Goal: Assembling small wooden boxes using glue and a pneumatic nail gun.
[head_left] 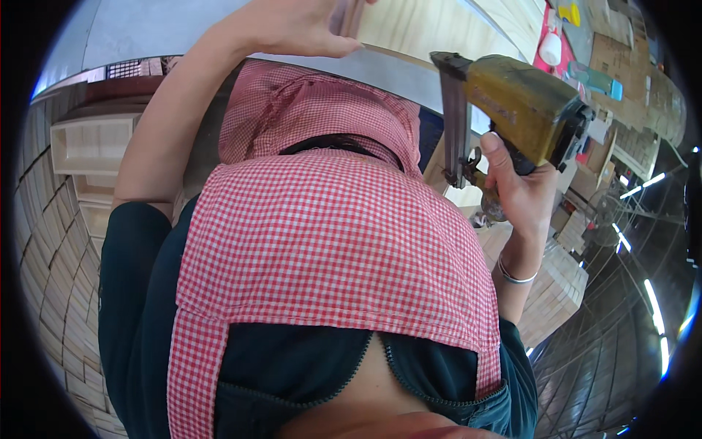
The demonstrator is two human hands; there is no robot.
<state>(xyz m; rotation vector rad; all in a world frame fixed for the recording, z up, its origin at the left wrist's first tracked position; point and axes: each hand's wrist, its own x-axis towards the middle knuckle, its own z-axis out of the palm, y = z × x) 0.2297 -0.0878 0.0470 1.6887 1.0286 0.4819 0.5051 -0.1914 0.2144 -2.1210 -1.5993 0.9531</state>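
My right hand point(521, 192) is wrapped round the grip of a yellow and black nail gun point(515, 102), its thumb lying up along the tool's side. The gun is lifted at the right, its long dark magazine and nose standing to the left of the body. At the upper edge, my left hand point(292, 28) reaches over a pale wooden panel point(424, 28) on the worktable point(168, 33). Between its thumb and fingers is a narrow wooden piece point(349, 18); the picture's edge cuts off part of the fingers.
Pale open wooden boxes point(95, 144) stand at the left. A white bottle point(550, 50), a yellow object point(569, 14) and a teal item point(596, 80) lie on a pink surface beyond the gun. Stacked wooden pieces point(552, 293) are at the lower right.
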